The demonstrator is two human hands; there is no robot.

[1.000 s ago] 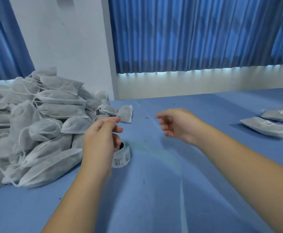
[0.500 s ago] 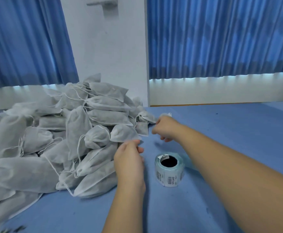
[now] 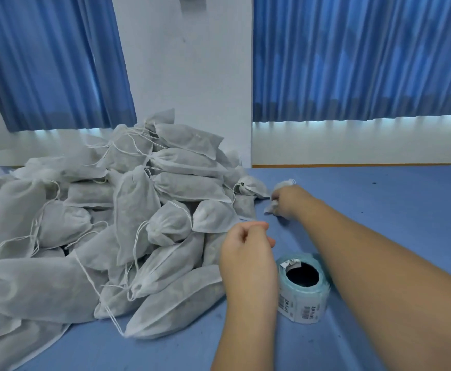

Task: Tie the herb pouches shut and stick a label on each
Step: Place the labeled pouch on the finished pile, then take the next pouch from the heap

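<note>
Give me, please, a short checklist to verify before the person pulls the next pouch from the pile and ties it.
1. Grip: the right hand holds a pouch at the edge of the pile: ok.
2. Pouch free of its neighbours: cannot tell.
3. Drawstring of this pouch reachable: cannot tell, the hand hides it.
4. The left hand empty: cannot tell, its fingers are curled.
5. The label roll near, on the table beside the left hand: ok.

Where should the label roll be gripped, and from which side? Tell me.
Grip the label roll by its curved outer wall, coming from above and pinching opposite sides: it lies flat, core hole up, with its near wall exposed.
</note>
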